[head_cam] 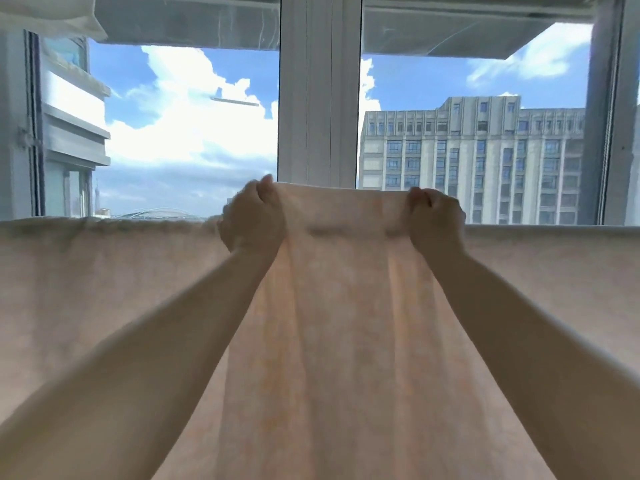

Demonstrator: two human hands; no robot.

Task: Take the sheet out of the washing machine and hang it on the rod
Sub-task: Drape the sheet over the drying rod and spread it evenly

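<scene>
A pale peach sheet (341, 306) with a faint pattern fills the lower half of the view. Its top edge runs level across the frame, draped over a rod that the cloth hides. My left hand (252, 216) grips the sheet's upper edge left of centre, fingers curled round the cloth. My right hand (434, 214) grips the same edge right of centre. Between the two hands the edge is lifted a little above the rest and pulled taut, with folds running down toward me.
A large window with a white centre post (318, 88) stands straight behind the sheet. Through the glass are sky, clouds and a grey tower block (478, 157). Another white cloth (52, 15) hangs at the top left corner.
</scene>
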